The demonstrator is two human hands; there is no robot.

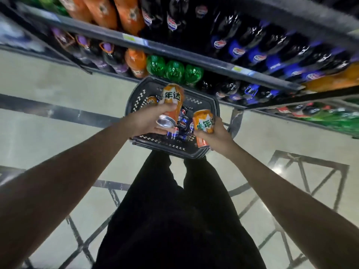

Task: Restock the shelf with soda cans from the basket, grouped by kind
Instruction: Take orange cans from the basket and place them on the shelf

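Head view, looking steeply down. Person standing on pale tiled floor [58,82], dark trousers [174,210] filling centre of frame.

Black plastic basket [136,101] sitting on the floor just ahead of the feet, close against the shelf [194,55]. Blue cola cans [183,122] lying in a heap in the basket bottom; one further orange can [152,100] showing near the basket's far-left corner.

Left hand [149,121] gripping an orange can, left [172,105], fingers curled round the lower body, silver base end pointing toward the camera, can tilting away over the basket.

Right hand [217,134] gripping an orange can, right [204,123], fingers wrapped round it from behind, label facing up. A second orange body is showing below the same hand at the basket's near-right rim; cannot tell whether it is held or resting in the basket.

Both held cans hovering above the basket, apart from each other, not touching the shelf.

Shelf tiers carrying large bottles: orange bottles [136,63], green bottles [174,69], dark cola bottles [272,47] with blue labels, purple-capped bottles at far left. Strong motion blur along the shelf
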